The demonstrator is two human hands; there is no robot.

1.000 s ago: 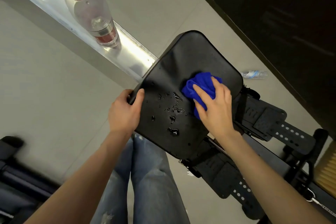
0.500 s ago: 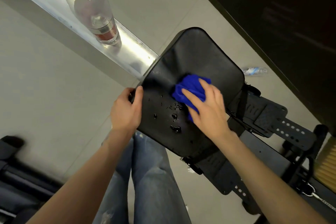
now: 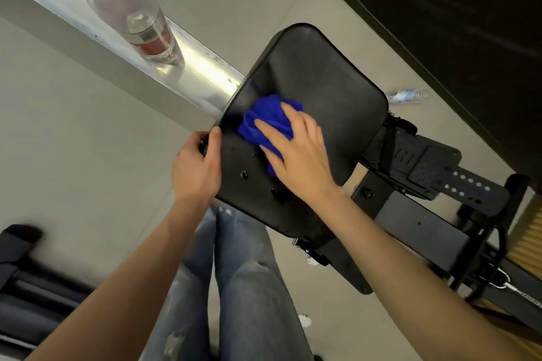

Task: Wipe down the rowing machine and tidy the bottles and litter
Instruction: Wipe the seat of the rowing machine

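Black and padded, the rowing machine's seat [image 3: 316,102] fills the middle of the view, sitting at the end of a long aluminium rail [image 3: 202,67] that runs off toward the upper left over a pale tiled floor [image 3: 73,141]. Below and to the right of the seat lie the black footplates [image 3: 440,173] with their perforated straps. On the rail stands a clear plastic bottle [image 3: 129,9] with a red cap and red label, upright and well apart from both hands. The right hand [image 3: 296,152] lies palm down on the seat with its fingers spread flat, pressing a bunched blue cloth [image 3: 267,123] against the seat's upper left part; the cloth shows beyond the fingertips and between the fingers. The left hand [image 3: 196,167] is curled around the seat's left edge, thumb on top of the padding and the fingers wrapped out of sight underneath, just beside the cloth but not touching it. A few water droplets [image 3: 244,175] bead on the seat surface between the two hands, near the lower edge of the cloth. A second, smaller bottle [image 3: 406,95] lies on its side on the floor beyond the seat's right edge, close to the dark wall. Small white scraps of litter [image 3: 305,320] rest on the floor beside the person's jeans-clad legs [image 3: 243,287].
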